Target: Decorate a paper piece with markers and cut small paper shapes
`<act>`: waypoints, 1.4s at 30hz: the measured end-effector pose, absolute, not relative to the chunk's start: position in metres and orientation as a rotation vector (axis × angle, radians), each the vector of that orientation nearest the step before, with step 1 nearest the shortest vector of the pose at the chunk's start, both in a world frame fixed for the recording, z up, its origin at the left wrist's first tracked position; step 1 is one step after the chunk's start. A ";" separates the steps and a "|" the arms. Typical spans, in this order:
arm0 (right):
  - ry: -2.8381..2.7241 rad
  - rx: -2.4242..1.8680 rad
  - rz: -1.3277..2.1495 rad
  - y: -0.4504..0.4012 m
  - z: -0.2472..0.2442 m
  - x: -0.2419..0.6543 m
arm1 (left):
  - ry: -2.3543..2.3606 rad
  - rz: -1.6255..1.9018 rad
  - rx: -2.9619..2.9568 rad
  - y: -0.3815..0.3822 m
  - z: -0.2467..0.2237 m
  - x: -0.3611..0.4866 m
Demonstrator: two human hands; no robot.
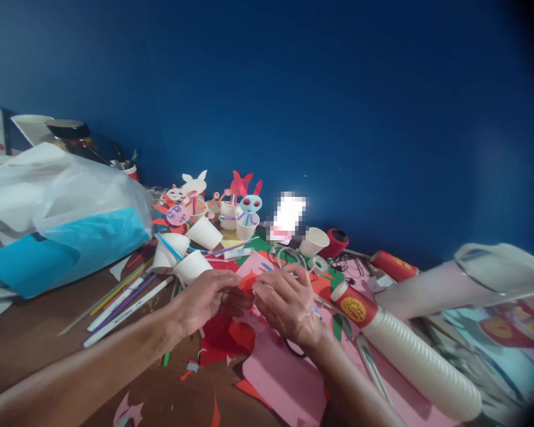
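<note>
My left hand (209, 296) and my right hand (288, 305) meet over the middle of the table. Between their fingertips is a small orange-red paper piece (248, 283), gripped from both sides; its full shape is partly covered by my fingers. Beneath my hands lie red paper (218, 341) and a large pink paper sheet (285, 376) with cut edges. A dark curved loop (297, 350) shows under my right wrist, too hidden to name. Just beyond my left hand, a white paper cup (193, 267) lies tipped on its side.
Paper-cup figures with paper heads, one light blue (251, 204), stand toward the blue wall. Pens (115, 302) lie at left near a plastic bag (62, 196). A bright phone screen (288, 214) glows behind. A long stack of cups (427, 356) lies right.
</note>
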State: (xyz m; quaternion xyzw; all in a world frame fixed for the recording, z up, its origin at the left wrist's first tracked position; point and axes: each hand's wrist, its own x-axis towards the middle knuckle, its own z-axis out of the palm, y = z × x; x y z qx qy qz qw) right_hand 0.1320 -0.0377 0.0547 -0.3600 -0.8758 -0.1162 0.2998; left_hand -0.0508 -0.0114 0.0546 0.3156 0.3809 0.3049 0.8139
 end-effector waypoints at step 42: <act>-1.176 -1.115 1.394 -0.035 0.050 0.108 | 0.818 0.718 0.929 -0.019 0.063 -0.047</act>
